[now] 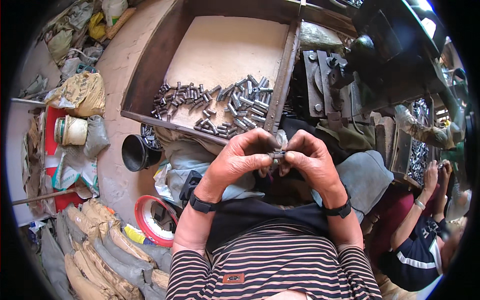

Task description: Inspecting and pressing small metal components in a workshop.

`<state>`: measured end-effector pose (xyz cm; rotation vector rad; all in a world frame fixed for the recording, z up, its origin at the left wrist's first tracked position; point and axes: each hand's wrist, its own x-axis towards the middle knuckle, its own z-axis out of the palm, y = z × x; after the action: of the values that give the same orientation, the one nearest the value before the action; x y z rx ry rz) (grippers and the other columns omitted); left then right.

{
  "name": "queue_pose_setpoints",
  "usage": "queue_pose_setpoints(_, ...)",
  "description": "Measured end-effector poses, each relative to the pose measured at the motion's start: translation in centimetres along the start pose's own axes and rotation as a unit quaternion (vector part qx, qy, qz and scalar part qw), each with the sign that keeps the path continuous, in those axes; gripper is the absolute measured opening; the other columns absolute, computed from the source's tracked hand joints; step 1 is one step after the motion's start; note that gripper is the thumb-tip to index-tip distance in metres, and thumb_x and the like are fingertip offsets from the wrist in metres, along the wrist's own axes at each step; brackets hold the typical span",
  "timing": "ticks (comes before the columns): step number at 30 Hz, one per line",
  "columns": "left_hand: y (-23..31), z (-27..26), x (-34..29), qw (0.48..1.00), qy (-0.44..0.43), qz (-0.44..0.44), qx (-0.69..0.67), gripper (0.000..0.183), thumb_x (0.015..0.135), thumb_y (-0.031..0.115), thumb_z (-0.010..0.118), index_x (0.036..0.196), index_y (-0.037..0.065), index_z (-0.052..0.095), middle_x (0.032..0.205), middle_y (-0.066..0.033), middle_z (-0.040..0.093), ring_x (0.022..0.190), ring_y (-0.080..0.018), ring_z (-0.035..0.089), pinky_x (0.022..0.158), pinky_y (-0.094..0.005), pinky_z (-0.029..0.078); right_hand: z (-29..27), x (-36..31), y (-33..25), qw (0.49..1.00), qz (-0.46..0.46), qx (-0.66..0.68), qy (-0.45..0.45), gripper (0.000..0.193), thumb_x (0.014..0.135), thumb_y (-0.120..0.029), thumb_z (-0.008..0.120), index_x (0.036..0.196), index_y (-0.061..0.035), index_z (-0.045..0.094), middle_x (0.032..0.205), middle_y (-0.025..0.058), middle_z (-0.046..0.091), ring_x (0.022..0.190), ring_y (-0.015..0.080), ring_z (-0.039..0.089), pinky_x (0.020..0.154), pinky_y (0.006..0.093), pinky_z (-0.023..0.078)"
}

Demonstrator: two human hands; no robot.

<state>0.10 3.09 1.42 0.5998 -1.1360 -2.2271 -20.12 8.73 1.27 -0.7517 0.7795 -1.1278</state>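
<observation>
Both of my hands meet in front of my lap, at the near edge of a wooden tray [146, 65]. Thumb and fingers of my left hand [244, 152] are closed on one end of a small dark metal tube [276, 155]. The other end sits in the pinch of my right hand [311, 156]. Fingertips cover much of the tube, so its full shape is hidden. Many short metal tubes [246, 101] lie loose in the near part of the tray, darker ones to the left and shinier ones to the right.
A dark machine [390, 55] with bolted metal plates stands to the right. Beyond it, a co-worker [415, 235] handles small parts over another tray. On the left are a black bucket [134, 154] holding tubes, a red-rimmed basin [141, 220], a pale bucket [75, 131] and stacked sacks [95, 245].
</observation>
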Motion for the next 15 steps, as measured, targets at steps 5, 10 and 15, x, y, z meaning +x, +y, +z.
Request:
queue_pose_setpoints(5, -0.6, -0.5, -0.6, 0.999, 0.018, 0.035, -0.026, 0.019, 0.087, 0.01, 0.066, 0.103, 0.001, 0.061, 0.082, -0.0039, 0.064, 0.065, -0.0091, 0.059, 0.059, -0.0214, 0.049, 0.7, 0.4, -0.2, 0.996, 0.057, 0.07, -0.004, 0.014, 0.088, -0.01, 0.065, 0.094, -0.0007, 0.056, 0.08, 0.0063, 0.061, 0.069, 0.0133, 0.062, 0.063, 0.0271, 0.054)
queue_pose_setpoints(10, -0.6, -0.7, -1.2, 0.997, 0.035, 0.039, -0.05, 0.024, 0.084, 0.014, 0.071, 0.099, -0.001, 0.061, 0.085, -0.0074, 0.061, 0.066, -0.0132, 0.059, 0.055, -0.0237, 0.049, 1.1, 1.0, 0.1, 0.982, 0.11, 0.153, -0.017, 0.013, 0.089, -0.009, 0.063, 0.095, -0.0014, 0.055, 0.08, 0.0079, 0.06, 0.068, 0.0141, 0.062, 0.063, 0.0284, 0.055)
queue_pose_setpoints(15, -0.3, -0.6, -1.7, 0.995, 0.011, 0.025, -0.097, 0.029, 0.081, 0.017, 0.074, 0.099, -0.002, 0.061, 0.087, -0.0082, 0.058, 0.066, -0.0144, 0.059, 0.054, -0.0243, 0.049, 1.3, 0.7, 0.4, 0.997, 0.053, 0.025, -0.043, 0.013, 0.089, -0.009, 0.064, 0.092, -0.0001, 0.055, 0.081, 0.0065, 0.061, 0.071, 0.0128, 0.062, 0.064, 0.0244, 0.051)
